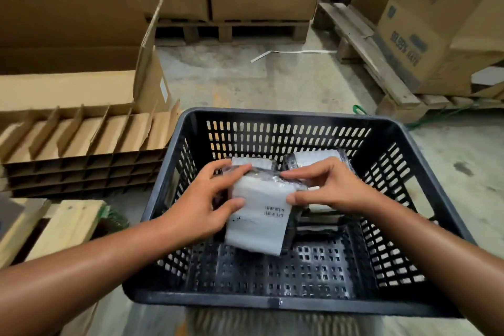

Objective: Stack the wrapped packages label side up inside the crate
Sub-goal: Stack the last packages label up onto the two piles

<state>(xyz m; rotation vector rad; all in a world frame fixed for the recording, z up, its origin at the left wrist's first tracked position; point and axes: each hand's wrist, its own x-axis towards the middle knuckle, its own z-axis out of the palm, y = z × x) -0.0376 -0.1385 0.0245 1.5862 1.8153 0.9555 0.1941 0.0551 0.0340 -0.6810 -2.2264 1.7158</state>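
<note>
Both hands grip one wrapped package (259, 210) inside the black crate (278, 304), its white label facing up. The left hand (201, 207) clamps its left edge, thumb on the near side, fingers over the far corner; the right hand (330, 188) pinches the right edge. The print on the label is too small to read. Two more packages (317, 157) lie at the back of the crate, partly hidden behind the hands and the held one, and something dark beneath the right hand is hard to make out. Left of the crate sits a stack of cardboard dividers (81, 150) with an open carton (73, 63) behind. Cartons on wooden pallets (381, 68) stand beyond, cut off by the frame's top and right edges
</note>
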